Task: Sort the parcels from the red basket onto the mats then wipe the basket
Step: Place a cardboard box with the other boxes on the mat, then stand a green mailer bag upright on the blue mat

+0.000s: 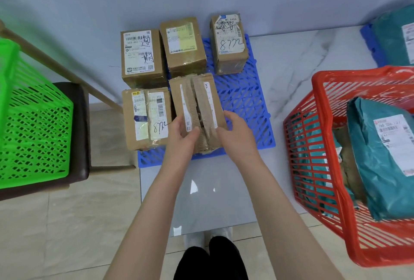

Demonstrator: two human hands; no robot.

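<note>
A torn cardboard parcel (197, 100) rests on the blue mat (244, 109), at its near edge. My left hand (181, 136) grips its near left side and my right hand (237, 131) grips its near right side. Several other cardboard boxes stand on the mat, among them one marked 8732 (146, 118) right beside the held parcel and three in the back row (140, 55). The red basket (313, 167) sits on the floor at the right with teal plastic mailers (385, 163) inside it.
A green basket (33, 122) stands on a dark stool (78, 136) at the left. A second blue mat (369, 42) at the far right carries a teal mailer (394, 37). The wall lies just behind the boxes. My feet are on the tiles below.
</note>
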